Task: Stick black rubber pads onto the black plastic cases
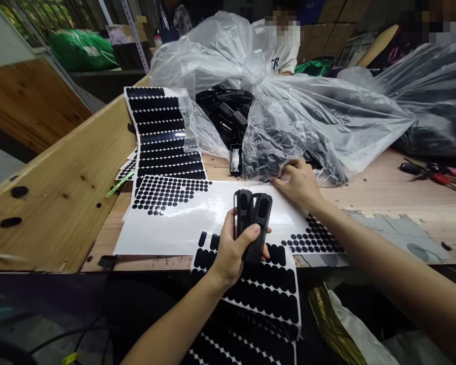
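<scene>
My left hand is closed around two black plastic casings with a carbon-fibre pattern, held side by side above the table's front edge. My right hand has its fingers bent against the lower edge of a clear plastic bag, its fingertips partly hidden by the film. Through the bag's opening shows a heap of black plastic parts. One more black part lies at that opening. Beneath my hands is a white backing sheet with round black stickers. Another sheet of oblong black stickers hangs over the edge below my left hand.
A further sheet of black stickers lies at the left, beside a wooden side board. Pliers or similar tools are on the right, near a dark-filled bag. A person is behind the bag.
</scene>
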